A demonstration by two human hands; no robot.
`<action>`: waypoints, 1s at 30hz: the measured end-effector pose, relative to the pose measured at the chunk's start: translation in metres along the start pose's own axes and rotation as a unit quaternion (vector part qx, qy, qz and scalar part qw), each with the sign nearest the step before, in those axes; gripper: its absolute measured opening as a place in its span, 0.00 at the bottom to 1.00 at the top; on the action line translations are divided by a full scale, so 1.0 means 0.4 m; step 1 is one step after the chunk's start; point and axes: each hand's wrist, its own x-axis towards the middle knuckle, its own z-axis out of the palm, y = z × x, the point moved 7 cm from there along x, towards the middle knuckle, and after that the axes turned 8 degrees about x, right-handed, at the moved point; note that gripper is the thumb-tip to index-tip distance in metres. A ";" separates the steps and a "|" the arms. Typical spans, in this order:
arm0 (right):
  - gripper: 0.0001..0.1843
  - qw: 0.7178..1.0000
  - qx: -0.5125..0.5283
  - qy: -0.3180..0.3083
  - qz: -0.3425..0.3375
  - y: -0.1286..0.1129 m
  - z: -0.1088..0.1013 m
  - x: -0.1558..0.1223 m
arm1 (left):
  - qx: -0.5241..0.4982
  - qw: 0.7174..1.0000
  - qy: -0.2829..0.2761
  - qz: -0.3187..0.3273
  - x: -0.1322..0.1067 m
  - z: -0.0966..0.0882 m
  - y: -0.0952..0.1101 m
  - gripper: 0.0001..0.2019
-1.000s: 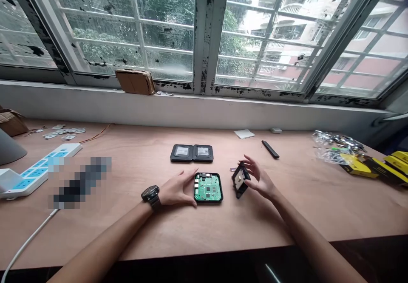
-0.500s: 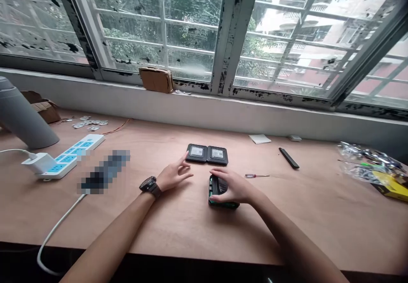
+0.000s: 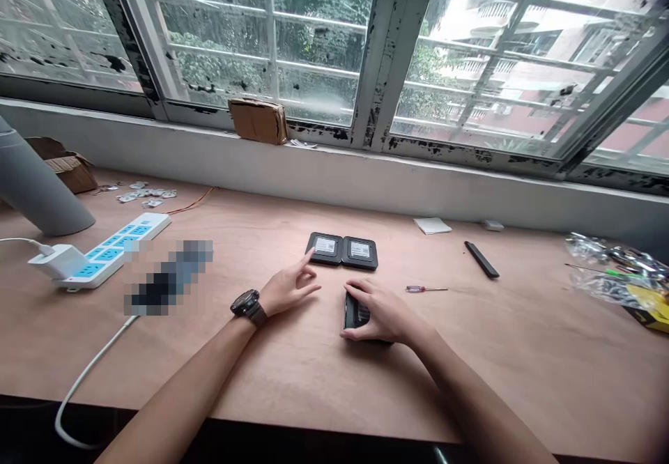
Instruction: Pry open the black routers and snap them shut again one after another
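One left hand (image 3: 288, 291) open, one right hand (image 3: 381, 313) closed over a black square case (image 3: 355, 313)

The case lies on a wooden workbench (image 3: 502, 373), in front of the person and almost in the middle. The right hand covers most of it, so only a dark ribbed part and a thin edge can be seen. The fingers stay close together and curve over the top, and the thumb is at the near edge. I cannot tell if the case is lifted a little from the wood.

The left hand rests on the bench beside it, with a black wristwatch (image 3: 244, 303) on the wrist. Its fingers are loosely spread and pinch nothing, and the index finger points up towards two black square units (image 3: 341, 250). These units lie side by side just behind the hands, and the finger does not touch them.

To the right is a small screwdriver (image 3: 426, 288) with a red handle, then a black bar (image 3: 481, 259). Further left is a blue and white power strip (image 3: 104, 260) with a white charger (image 3: 56, 260).
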 end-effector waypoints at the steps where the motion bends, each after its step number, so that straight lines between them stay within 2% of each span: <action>1: 0.50 1.000 -0.001 -0.002 0.002 0.001 0.004 0.000 | 0.002 1.000 0.001 0.000 0.000 -0.001 0.001 0.42; 13: 0.50 0.999 -0.026 0.018 0.014 0.004 0.010 -0.006 | 0.004 1.000 -0.002 0.002 -0.002 0.000 0.002 0.41; 26: 0.50 1.000 -0.009 -0.003 0.009 0.000 0.005 -0.007 | 0.003 1.000 -0.008 0.005 0.001 -0.004 0.010 0.40; 30: 0.57 1.000 -0.004 -0.020 0.008 0.005 0.009 -0.015 | -0.004 1.000 -0.010 0.000 0.001 -0.003 0.006 0.40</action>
